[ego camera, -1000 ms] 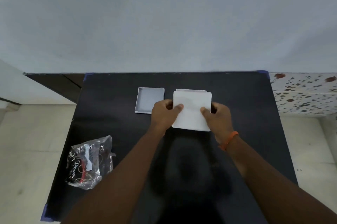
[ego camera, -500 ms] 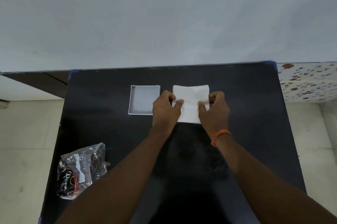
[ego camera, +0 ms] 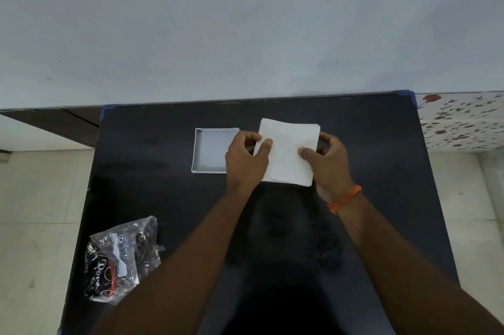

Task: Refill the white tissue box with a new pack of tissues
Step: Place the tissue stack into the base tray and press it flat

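Observation:
A white stack of tissues (ego camera: 289, 154) is held over the middle of the black table (ego camera: 381, 171), its near edge tilted up. My left hand (ego camera: 245, 162) grips the stack's left side, thumb on top. My right hand (ego camera: 327, 162) grips its right side, with an orange band on the wrist. A shallow white tray-like tissue box part (ego camera: 210, 152) lies open side up just left of my left hand. Whatever lies under the stack is hidden by it.
A crumpled clear plastic wrapper (ego camera: 120, 258) with dark print lies at the table's near left corner. A pale wall rises right behind the table's far edge. Tiled floor shows on both sides, and a speckled surface (ego camera: 461, 122) sits at the right.
The tissue stack, which lay lower and flatter between my hands, has been lifted and tilted, showing more of its top face. Both hands stayed on its sides.

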